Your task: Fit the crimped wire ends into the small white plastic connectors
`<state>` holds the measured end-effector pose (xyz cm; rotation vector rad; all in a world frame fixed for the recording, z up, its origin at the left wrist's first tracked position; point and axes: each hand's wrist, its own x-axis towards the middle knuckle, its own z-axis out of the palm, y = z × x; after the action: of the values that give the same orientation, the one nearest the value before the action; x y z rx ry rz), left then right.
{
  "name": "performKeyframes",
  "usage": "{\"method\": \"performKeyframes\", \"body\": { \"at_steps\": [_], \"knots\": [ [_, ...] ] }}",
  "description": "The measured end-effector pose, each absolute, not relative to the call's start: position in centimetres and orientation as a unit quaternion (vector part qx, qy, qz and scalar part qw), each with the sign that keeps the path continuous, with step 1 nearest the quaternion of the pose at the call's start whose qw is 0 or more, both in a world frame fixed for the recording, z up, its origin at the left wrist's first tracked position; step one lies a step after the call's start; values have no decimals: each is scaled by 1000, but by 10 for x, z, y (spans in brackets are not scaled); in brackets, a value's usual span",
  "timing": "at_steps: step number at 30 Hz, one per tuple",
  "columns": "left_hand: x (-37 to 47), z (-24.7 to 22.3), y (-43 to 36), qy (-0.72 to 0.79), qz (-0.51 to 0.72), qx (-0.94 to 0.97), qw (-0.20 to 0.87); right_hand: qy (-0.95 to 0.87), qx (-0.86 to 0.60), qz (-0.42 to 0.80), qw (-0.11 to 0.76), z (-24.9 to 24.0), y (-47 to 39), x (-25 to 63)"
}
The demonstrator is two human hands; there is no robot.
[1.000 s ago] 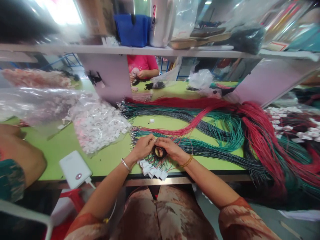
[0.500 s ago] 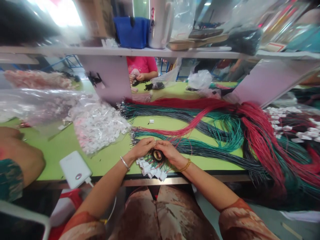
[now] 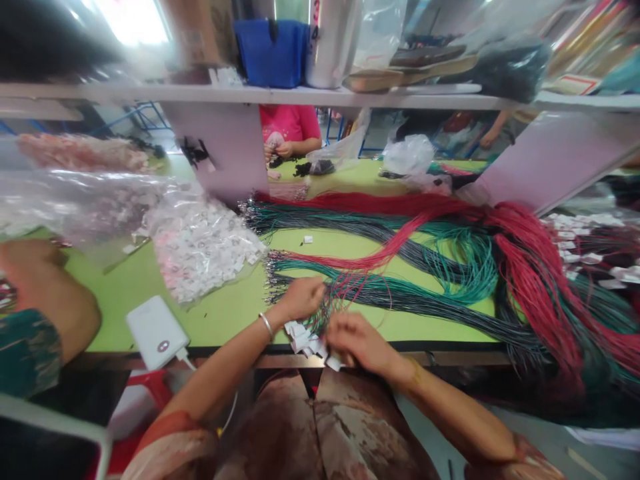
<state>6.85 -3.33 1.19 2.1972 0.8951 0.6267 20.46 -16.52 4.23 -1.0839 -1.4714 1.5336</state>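
My left hand (image 3: 303, 298) is closed over a bundle of thin red, green and black wires (image 3: 324, 312) near the table's front edge. White plug connectors (image 3: 304, 339) hang together at the near end of this bundle. Just right of them my right hand (image 3: 357, 340) has its fingers curled, a little blurred by motion. Whatever it grips is hidden beneath the fingers; the roll of black tape seen earlier is out of sight. Behind my hands lie long green and black wires (image 3: 425, 300) and red wires (image 3: 345, 261), with metal terminals (image 3: 273, 277) at their left ends.
A clear bag of white connectors (image 3: 205, 247) and a white power bank (image 3: 157, 332) with a cable are on my left. Another person's arm (image 3: 55, 280) rests at the far left. Thick red wires (image 3: 540, 273) drape off at right. A shelf (image 3: 325, 97) crosses above; a person in pink (image 3: 293, 130) sits opposite.
My right hand has come away from the left, down and to the right, towards the table edge. The tape roll between the hands is now hidden. My left hand stays closed.
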Motion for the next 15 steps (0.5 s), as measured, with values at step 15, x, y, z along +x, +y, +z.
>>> {"method": "performKeyframes", "body": {
  "at_steps": [15],
  "knots": [
    [46, 37, -27, 296, 197, 829, 432, -639, -753, -61, 148, 55, 4, 329]
  ]
}}
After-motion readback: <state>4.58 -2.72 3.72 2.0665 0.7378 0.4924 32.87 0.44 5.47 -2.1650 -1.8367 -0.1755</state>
